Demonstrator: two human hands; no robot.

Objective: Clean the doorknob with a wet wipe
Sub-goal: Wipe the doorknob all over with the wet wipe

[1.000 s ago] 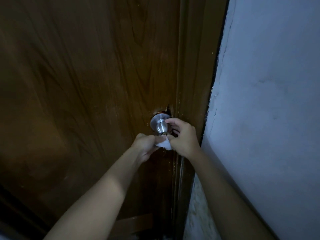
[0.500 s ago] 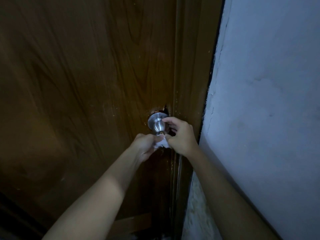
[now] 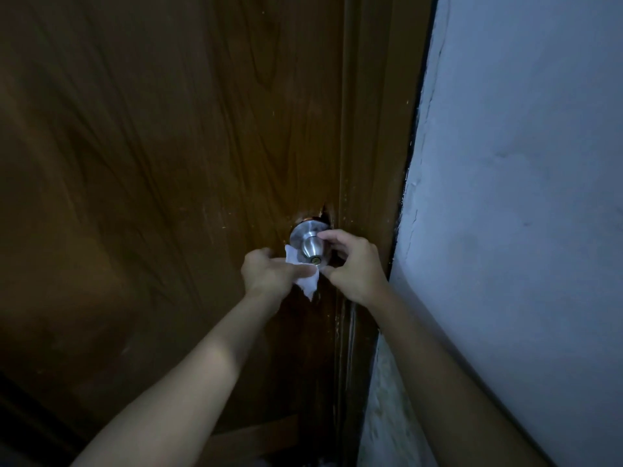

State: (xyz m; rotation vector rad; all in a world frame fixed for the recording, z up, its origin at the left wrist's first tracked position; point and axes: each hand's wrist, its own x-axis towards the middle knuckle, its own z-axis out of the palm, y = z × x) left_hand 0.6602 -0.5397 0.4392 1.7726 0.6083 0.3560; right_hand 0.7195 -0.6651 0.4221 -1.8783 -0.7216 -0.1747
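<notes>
Brown door (image 3: 168,163), wipe (image 3: 308,283) against doorknob (image 3: 308,242)

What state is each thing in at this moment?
doorknob, wet wipe against its left side, keyhole visible
wet wipe, crumpled, held against the doorknob
left hand, grips the wet wipe
right hand, forefinger and thumb curled round the doorknob
door, looks closed against its frame

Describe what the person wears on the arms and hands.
Both arms are bare: the left forearm and right forearm show no sleeve up to the picture's edge. The left hand and right hand wear no gloves; no watch, bracelet or ring shows, though the light is dim.
</notes>
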